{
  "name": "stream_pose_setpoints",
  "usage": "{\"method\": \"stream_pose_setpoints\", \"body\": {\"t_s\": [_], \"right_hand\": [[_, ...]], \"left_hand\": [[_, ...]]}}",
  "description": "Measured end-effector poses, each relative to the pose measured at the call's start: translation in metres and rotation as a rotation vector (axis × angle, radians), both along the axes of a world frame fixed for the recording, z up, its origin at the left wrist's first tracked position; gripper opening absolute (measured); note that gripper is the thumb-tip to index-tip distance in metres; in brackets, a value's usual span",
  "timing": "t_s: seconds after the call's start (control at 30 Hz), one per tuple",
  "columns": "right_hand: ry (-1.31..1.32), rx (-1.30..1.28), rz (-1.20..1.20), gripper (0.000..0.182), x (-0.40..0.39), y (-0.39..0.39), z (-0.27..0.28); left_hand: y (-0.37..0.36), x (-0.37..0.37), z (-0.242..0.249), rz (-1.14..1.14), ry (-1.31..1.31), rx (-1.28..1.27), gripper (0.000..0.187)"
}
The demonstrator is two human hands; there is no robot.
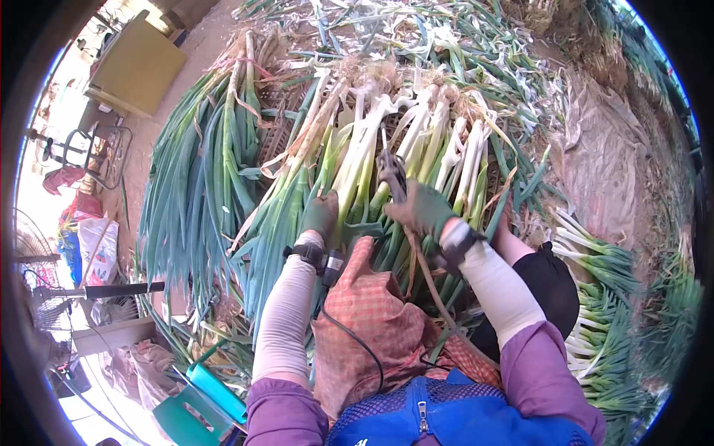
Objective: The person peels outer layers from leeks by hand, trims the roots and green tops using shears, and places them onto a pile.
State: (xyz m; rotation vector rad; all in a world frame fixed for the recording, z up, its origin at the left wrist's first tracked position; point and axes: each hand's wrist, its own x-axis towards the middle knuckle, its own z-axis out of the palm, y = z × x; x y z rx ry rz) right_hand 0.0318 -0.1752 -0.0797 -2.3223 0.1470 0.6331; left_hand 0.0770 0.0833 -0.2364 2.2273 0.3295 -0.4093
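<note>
A broad heap of green onions [290, 193] lies in front of me, white stalks and roots pointing away and green leaves toward me. My left hand [320, 215], in a green glove, is closed around stalks near the middle of the heap. To its right, my right hand [422, 210], also gloved, grips a dark metal nozzle tool [391, 175] with a brownish hose [431, 286] running down from it. The tool's tip points away from me, over the white stalks.
Trimmed onions [599, 320] lie in a row at the right, beside a dusty cloth sheet [602, 163]. Leaf scraps cover the ground at the top. A yellow box [137, 63], a fan [44, 305] and a green plastic stool [190, 416] stand on the left.
</note>
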Motion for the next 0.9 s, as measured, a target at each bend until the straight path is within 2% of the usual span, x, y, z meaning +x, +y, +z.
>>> {"method": "stream_pose_setpoints", "body": {"t_s": [0.07,0.1,0.13,0.23,0.33,0.43,0.5,0.53,0.63,0.77,0.8,0.9], "right_hand": [[0.063,-0.091,-0.045,0.067,0.031,0.000,-0.018],[0.022,-0.133,-0.031,0.059,0.040,0.001,-0.022],[0.033,-0.127,-0.046,0.058,0.048,0.000,-0.026],[0.028,-0.108,-0.056,0.055,0.065,0.001,-0.020],[0.064,-0.054,-0.015,0.059,0.066,-0.001,-0.025],[0.011,-0.086,0.000,0.063,0.043,-0.002,-0.027],[0.023,-0.069,0.030,0.064,0.020,-0.007,-0.029],[0.021,-0.058,0.014,0.065,0.008,-0.009,-0.030],[0.073,-0.036,0.031,0.066,-0.024,-0.010,-0.028],[0.085,-0.014,0.016,0.069,-0.051,-0.010,-0.030],[0.071,0.009,0.035,0.071,-0.054,-0.010,-0.026],[0.010,0.033,-0.012,0.067,-0.066,-0.009,-0.036]], "left_hand": [[-0.002,-0.002,0.003,0.020,0.017,-0.019,0.058],[-0.007,-0.004,0.012,0.032,0.026,-0.029,0.057],[-0.011,-0.007,0.019,0.041,0.013,0.004,0.052],[-0.015,-0.011,0.032,0.006,-0.005,-0.003,0.055],[-0.014,-0.006,0.029,-0.060,-0.133,0.252,0.050],[0.005,0.006,0.047,-0.007,-0.311,0.282,0.046],[0.025,0.016,0.041,0.109,-0.577,0.655,0.056],[0.037,0.019,0.038,0.117,-0.508,0.703,0.062],[0.056,0.023,0.037,0.053,-0.095,0.648,0.060],[0.048,0.026,0.042,-0.132,-0.109,0.759,0.051],[0.045,0.020,0.040,-0.096,-0.194,0.784,0.048],[0.040,0.021,0.051,0.014,-0.047,0.628,0.047]]}}
